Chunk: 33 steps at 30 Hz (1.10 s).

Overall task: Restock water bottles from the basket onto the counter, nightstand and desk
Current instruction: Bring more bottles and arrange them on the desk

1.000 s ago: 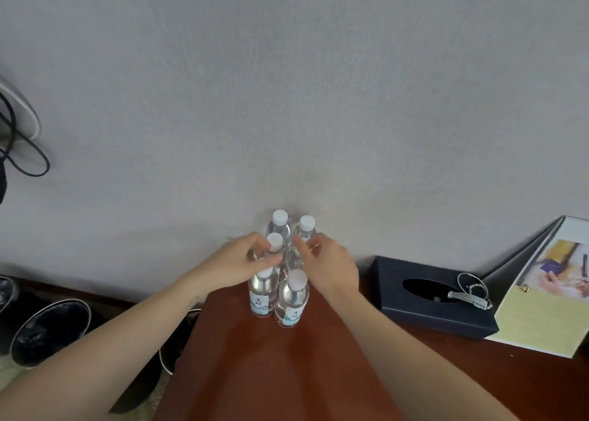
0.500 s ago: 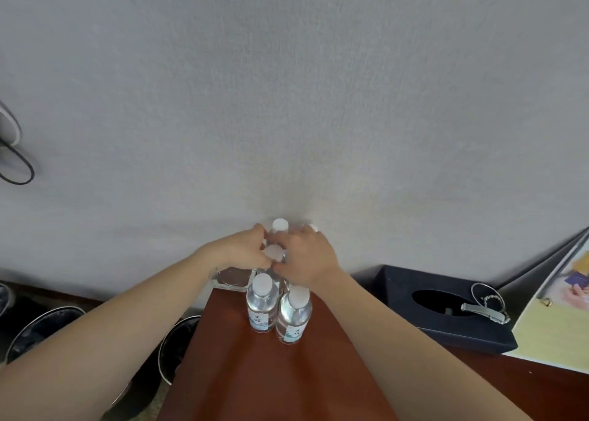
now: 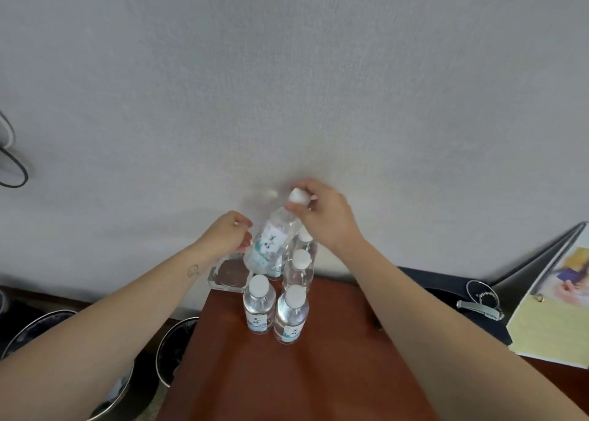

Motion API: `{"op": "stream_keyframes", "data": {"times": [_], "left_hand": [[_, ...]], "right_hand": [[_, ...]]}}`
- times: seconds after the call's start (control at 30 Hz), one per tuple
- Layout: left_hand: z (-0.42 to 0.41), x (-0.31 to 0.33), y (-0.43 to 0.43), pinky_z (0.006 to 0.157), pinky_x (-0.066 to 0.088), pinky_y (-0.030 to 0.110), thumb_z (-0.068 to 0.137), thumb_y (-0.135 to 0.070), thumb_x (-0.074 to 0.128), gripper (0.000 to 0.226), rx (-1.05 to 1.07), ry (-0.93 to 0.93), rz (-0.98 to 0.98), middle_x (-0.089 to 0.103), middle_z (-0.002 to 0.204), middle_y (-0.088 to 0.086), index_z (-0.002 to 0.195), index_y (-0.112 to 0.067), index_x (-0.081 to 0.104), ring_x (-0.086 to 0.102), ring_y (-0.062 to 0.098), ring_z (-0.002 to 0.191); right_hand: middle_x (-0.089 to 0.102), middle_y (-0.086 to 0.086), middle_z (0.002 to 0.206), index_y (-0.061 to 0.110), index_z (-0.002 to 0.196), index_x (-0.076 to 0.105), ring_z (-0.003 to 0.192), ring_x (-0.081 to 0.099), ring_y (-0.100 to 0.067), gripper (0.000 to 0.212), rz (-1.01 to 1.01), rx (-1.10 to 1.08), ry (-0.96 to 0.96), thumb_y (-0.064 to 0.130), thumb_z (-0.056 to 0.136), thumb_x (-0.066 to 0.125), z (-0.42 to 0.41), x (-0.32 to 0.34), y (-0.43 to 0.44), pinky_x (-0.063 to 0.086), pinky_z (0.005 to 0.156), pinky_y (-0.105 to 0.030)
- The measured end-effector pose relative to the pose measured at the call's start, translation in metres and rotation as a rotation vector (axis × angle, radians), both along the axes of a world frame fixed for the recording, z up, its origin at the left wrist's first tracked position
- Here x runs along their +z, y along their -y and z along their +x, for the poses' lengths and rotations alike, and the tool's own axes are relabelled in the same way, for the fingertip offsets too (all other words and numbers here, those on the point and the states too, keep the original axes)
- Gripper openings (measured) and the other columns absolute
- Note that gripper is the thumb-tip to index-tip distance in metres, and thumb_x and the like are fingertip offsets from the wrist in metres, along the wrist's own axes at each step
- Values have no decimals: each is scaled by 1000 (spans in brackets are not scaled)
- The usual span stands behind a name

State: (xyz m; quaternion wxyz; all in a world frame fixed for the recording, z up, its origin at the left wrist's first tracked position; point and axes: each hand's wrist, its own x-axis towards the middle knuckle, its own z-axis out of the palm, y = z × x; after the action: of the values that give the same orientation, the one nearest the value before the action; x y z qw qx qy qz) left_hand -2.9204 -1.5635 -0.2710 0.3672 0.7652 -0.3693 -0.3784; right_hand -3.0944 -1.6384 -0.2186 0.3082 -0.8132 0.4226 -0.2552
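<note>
Several clear water bottles with white caps stand clustered on the red-brown desk [image 3: 287,376] near the wall; the two nearest are a left one [image 3: 258,304] and a right one [image 3: 291,314]. My right hand [image 3: 322,216] pinches the neck and cap of one more bottle [image 3: 271,243] and holds it tilted above the back of the cluster. My left hand [image 3: 228,234] hovers just left of that lifted bottle's base with fingers curled, holding nothing. The basket is out of view.
A clear glass ashtray [image 3: 230,274] sits at the desk's back left corner. A dark tissue box [image 3: 459,306] and an open ring binder [image 3: 554,309] lie on the right. Two metal bins [image 3: 175,347] stand on the floor to the left. A grey wall rises close behind.
My right hand has lifted one bottle by its top out of the cluster and tilted it. My left hand has let go and drawn slightly left.
</note>
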Motion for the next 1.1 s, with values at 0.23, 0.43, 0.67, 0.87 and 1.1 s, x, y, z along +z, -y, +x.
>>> {"op": "stream_keyframes", "data": {"times": [0.23,0.43,0.67,0.87,1.1], "left_hand": [[-26,7,8,83,50,24,91,-26,62,18,-479,170,84,63,106,-5,108,-32,59,61,7,92],[-63,4,18,80,48,28,85,-30,67,46,-776,492,94,58,115,-3,128,-26,52,58,14,97],[-76,0,21,68,46,31,84,-20,65,25,-815,766,124,64,100,2,108,-18,59,60,20,90],[-74,-2,15,59,39,30,87,-13,54,16,-756,790,78,59,90,1,100,-19,61,55,22,80],[-74,-1,14,66,44,33,88,-17,56,15,-739,801,54,60,91,1,103,-20,61,55,22,83]], "right_hand": [[67,9,113,28,116,66,93,61,-15,28,-153,-149,81,30,88,64,-54,55,33,49,91,-43],[62,4,123,26,123,57,108,60,-25,33,-172,-151,-177,27,91,61,-89,30,37,48,92,-45],[58,6,96,16,106,53,91,56,-23,29,-14,-98,-154,11,81,68,-88,-36,33,45,76,-33],[54,7,98,19,114,51,80,53,-23,35,112,-108,-211,11,82,63,-67,-72,31,42,73,-31],[61,0,101,18,115,52,77,56,-22,31,65,-76,-246,8,87,60,-59,-79,29,45,74,-33]]}}
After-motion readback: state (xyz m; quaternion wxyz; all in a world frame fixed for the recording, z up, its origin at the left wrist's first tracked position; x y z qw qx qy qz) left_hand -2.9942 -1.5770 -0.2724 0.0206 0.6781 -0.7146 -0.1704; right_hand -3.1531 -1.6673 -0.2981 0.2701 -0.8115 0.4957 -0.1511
